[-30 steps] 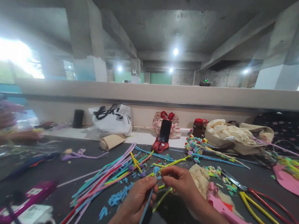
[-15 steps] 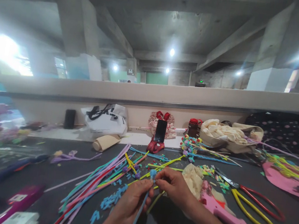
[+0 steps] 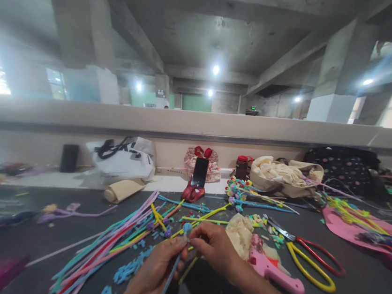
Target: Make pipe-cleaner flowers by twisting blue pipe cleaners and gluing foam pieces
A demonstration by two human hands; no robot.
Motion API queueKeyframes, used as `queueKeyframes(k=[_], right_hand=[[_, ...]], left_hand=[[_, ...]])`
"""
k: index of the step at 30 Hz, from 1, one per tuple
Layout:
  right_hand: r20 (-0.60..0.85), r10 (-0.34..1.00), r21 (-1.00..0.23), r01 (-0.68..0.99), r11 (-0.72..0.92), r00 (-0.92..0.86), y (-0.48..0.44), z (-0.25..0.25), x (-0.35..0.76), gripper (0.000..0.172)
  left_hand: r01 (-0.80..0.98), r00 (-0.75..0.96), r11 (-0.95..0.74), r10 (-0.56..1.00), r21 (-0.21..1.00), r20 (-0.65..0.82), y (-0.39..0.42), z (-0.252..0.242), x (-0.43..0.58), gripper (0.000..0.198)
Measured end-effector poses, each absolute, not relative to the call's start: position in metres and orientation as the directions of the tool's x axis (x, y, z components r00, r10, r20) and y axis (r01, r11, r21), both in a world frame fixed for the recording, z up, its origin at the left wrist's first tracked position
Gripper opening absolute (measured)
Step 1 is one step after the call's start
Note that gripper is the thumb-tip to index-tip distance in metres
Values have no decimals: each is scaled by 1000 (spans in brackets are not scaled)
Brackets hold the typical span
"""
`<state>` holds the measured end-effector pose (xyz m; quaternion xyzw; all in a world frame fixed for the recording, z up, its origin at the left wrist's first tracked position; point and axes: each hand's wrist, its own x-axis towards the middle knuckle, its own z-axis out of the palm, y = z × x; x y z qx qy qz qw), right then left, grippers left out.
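My left hand (image 3: 165,261) is closed on a blue pipe cleaner (image 3: 168,283), whose stem hangs down toward me. At its top sits a small light-blue fuzzy head (image 3: 187,228), just above my left thumb. My right hand (image 3: 211,245) meets it from the right, thumb and forefinger pinched close under the blue head; whatever is between those fingertips is too small to make out. Left of my hands lie short cut blue pieces (image 3: 130,268) and a bundle of long coloured pipe cleaners (image 3: 109,250).
Right of my hands lie a pink glue gun (image 3: 275,271) and scissors with red and yellow handles (image 3: 310,261). Behind are a finished-looking flower bunch (image 3: 238,192), a phone (image 3: 199,172) propped upright, a white bag (image 3: 124,157), and a red-capped bottle (image 3: 242,166).
The whole view has swung a little to the right, so things sit further left. Both hands keep nearly the same hold at the blue head.
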<state>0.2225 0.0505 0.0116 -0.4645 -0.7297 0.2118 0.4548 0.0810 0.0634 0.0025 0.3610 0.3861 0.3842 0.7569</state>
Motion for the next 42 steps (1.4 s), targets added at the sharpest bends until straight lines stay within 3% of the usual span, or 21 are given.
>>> queueKeyframes(k=[5, 10, 14, 17, 24, 27, 32, 37, 40, 42], right_hand=[[484, 863, -692, 542, 477, -142, 42, 32, 236, 9], [330, 942, -731, 649, 210, 67, 9, 48, 299, 13], [238, 955, -458, 887, -48, 175, -21, 23, 346, 19], [207, 956, -279, 949, -146, 207, -36, 4, 356, 21], [252, 963, -183, 982, -46, 92, -47, 7, 357, 32], [195, 978, -171, 984, -38, 72, -44, 6, 358, 24], [176, 979, -269, 962, -56, 106, -40, 4, 359, 21], [148, 984, -557, 830, 1, 99, -45, 11, 373, 20], [143, 979, -789, 614, 25, 144, -47, 9, 389, 18], [94, 971, -935, 354, 10, 221, -47, 6, 399, 18]], left_hand=[[-233, 456, 454, 832, 860, -316, 70, -6, 79, 29], [-211, 475, 437, 827, 874, -299, 68, -3, 81, 28], [-189, 485, 361, 843, 913, -233, 61, 2, 84, 27], [-128, 513, 297, 837, 946, -194, 58, 0, 86, 28], [-21, 510, 225, 841, 974, -183, 48, 5, 100, 30], [-4, 542, 229, 818, 973, -191, 41, 19, 117, 29], [18, 576, 272, 783, 962, -233, 39, 24, 161, 28], [51, 501, 266, 827, 963, -255, 47, -5, 192, 20], [55, 489, 247, 838, 967, -242, 50, -15, 197, 16], [59, 478, 245, 844, 968, -242, 51, -17, 198, 17]])
